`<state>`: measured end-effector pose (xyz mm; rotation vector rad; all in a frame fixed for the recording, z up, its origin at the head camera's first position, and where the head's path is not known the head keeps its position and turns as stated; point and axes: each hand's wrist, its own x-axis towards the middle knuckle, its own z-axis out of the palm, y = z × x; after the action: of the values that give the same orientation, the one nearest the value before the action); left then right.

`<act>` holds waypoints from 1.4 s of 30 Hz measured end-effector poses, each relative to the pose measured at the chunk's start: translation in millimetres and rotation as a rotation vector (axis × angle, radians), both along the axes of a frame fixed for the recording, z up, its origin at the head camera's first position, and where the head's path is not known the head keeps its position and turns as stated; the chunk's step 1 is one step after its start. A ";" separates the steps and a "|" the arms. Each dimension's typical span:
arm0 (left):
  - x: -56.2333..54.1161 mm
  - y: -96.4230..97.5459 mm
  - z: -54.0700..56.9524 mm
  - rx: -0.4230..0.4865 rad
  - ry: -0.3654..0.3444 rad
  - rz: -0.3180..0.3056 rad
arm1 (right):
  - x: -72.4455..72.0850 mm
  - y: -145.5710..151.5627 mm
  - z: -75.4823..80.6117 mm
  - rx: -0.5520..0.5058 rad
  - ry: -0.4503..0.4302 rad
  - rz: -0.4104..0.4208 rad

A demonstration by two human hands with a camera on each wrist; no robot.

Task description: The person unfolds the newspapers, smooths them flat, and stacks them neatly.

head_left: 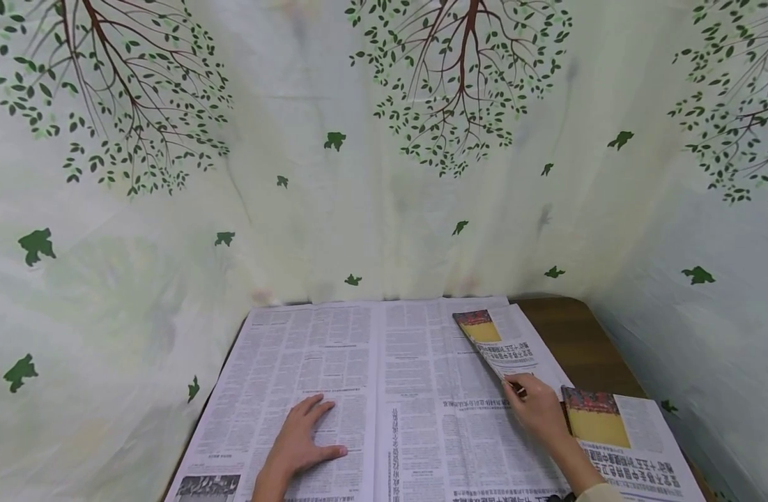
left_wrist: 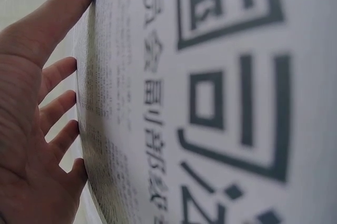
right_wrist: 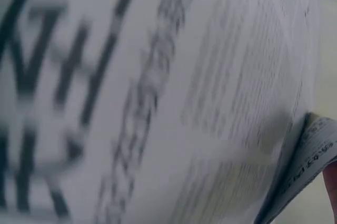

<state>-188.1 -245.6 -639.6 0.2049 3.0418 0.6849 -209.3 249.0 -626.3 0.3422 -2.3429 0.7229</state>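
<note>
An opened newspaper (head_left: 334,348) lies spread over the table, its print upside down in the head view. Fingers spread, my left hand (head_left: 302,439) rests on the left page. The left wrist view shows that hand (left_wrist: 31,108) with its fingertips at the paper's surface. On the right, my right hand (head_left: 537,413) pinches the edge of a newspaper page (head_left: 509,352) that is raised and bent, with a red and yellow picture at its corner. In the right wrist view the curled page edge (right_wrist: 308,155) stands up beside a finger (right_wrist: 330,184), mostly out of frame.
Another printed section (head_left: 635,446) with a similar red and yellow picture lies at the right. Brown wooden tabletop (head_left: 572,335) shows at the back right corner. A pale curtain (head_left: 384,209) with printed trees and leaves hangs behind the table and along both sides.
</note>
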 end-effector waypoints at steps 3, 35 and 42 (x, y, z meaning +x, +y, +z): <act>-0.4 -0.6 0.0 -0.004 0.001 -0.001 | 2.7 -12.6 -4.1 -0.048 -0.054 0.008; -0.5 -1.3 3.1 0.030 -0.029 0.033 | 34.6 -94.2 -18.0 -0.117 -0.355 0.334; -0.1 -0.6 2.9 0.033 -0.019 0.023 | 38.0 -97.8 -15.9 -0.083 -0.440 0.413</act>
<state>-188.2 -246.2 -636.7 0.1632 3.0210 0.7352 -171.3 151.2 -642.2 0.7033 -2.6705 1.1890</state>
